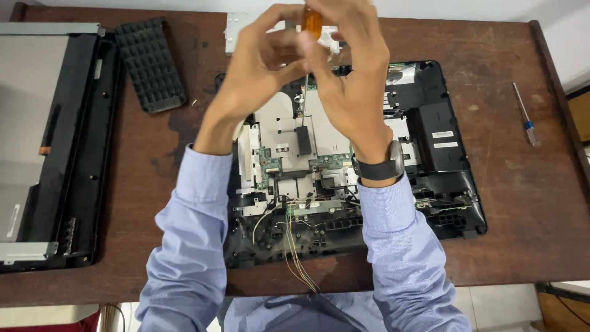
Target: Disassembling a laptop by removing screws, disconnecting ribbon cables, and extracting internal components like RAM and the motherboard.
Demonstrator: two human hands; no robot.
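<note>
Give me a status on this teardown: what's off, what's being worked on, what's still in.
Off: the screen panel lies at the table's left, a black grille piece beside it. In hand: the left hand and right hand hold an orange-handled screwdriver upright over the opened chassis. Still in: circuit board, metal shield, loose wires.

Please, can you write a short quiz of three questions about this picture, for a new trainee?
1. True or false: both hands hold the orange-handled screwdriver upright over the opened device.
2. Where does the spare screwdriver with the blue band lie? A) on the wooden table, right of the device; B) inside the device; C) on the screen panel.
3. Fill in: the right hand wears a dark ____ on its wrist.

Key
1. True; the left hand and the right hand both grip the handle.
2. A
3. watch
</note>
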